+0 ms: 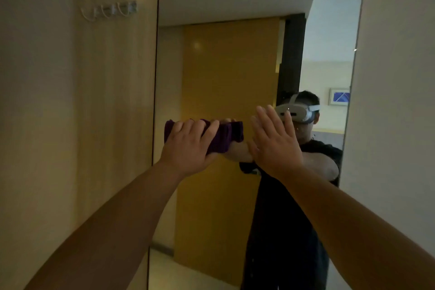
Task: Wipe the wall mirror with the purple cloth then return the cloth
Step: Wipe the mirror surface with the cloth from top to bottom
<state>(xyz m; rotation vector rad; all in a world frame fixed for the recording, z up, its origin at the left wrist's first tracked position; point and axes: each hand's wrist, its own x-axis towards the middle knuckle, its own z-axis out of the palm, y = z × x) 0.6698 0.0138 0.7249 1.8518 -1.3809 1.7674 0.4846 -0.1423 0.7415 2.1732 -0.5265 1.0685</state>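
Observation:
A tall wall mirror [230,66] fills the middle of the head view, framed by wooden panels. My left hand [188,146] presses a bunched purple cloth [223,135] flat against the glass near the mirror's left edge, at about mid height. My right hand [274,139] is held up beside it, fingers spread and palm toward the glass, holding nothing. Whether the right palm touches the mirror I cannot tell. The reflection shows a person in a dark shirt wearing a white headset.
A wood-panelled wall [94,101] stands left of the mirror with a row of metal hooks [110,10] high up. A pale wall [395,101] borders the mirror on the right. The reflection shows a yellow-brown door and a framed picture behind.

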